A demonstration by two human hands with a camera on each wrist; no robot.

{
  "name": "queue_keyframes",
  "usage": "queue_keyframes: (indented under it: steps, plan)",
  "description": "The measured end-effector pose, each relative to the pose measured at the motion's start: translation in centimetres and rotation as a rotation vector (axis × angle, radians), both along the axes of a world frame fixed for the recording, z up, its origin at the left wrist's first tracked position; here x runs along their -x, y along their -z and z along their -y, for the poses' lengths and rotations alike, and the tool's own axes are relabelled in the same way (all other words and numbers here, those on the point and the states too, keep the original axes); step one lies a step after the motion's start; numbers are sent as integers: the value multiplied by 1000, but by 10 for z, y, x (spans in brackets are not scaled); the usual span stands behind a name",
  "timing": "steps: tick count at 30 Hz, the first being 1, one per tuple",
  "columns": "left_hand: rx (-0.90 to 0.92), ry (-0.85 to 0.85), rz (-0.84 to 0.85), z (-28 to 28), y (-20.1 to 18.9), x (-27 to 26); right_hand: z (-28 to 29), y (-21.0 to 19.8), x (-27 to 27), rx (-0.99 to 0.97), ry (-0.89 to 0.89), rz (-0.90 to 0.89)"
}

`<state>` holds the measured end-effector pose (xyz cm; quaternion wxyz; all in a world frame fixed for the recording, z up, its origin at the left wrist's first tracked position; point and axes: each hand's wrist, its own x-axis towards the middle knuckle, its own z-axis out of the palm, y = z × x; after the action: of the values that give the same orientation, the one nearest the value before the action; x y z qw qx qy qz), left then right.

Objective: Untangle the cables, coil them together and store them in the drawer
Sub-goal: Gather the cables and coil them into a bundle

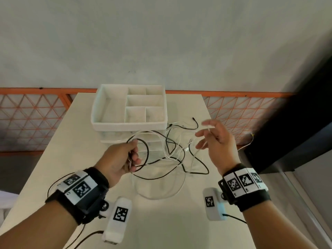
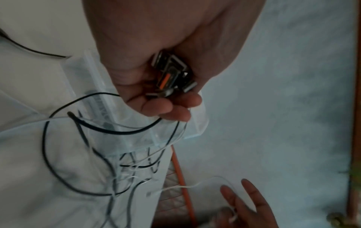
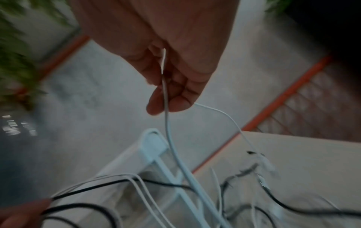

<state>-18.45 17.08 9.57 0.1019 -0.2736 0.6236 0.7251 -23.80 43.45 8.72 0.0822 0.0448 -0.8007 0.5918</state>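
Note:
My left hand (image 1: 132, 155) is raised over the table and grips a small coil of black and white cables (image 1: 143, 141). In the left wrist view its fingers (image 2: 166, 106) also curl round several USB plugs (image 2: 171, 75). To the right, my right hand (image 1: 209, 135) pinches a thin white cable (image 3: 171, 138) between thumb and finger (image 3: 156, 104), with the other fingers spread. Loose black and white cables (image 1: 179, 153) hang tangled between both hands and trail onto the table. The clear drawer (image 2: 136, 138) stands pulled out under the white organizer (image 1: 128, 106).
The organizer's top tray (image 1: 100, 105) has several compartments and sits at the far end of the pale table (image 1: 71, 141). An orange lattice fence (image 1: 32, 114) runs behind. A dark panel (image 1: 296, 123) stands at the right. One black plug end (image 1: 194, 119) lies beside the organizer.

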Motion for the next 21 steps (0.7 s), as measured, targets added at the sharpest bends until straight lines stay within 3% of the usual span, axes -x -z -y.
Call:
queue_keyframes:
  steps: [4, 9, 13, 21]
  plan:
    - [-200, -92, -132, 27, -44, 4, 28, -43, -3, -160, -142, -99]
    - [-260, -67, -356, 53, -88, 2, 68, -106, -14, -81, -284, -238]
    - [-342, -40, -538, 67, -104, -1, 98, -114, -19, -16, -453, -128]
    - [135, 228, -416, 69, -46, -16, 151, -116, -23, 141, -461, -80]
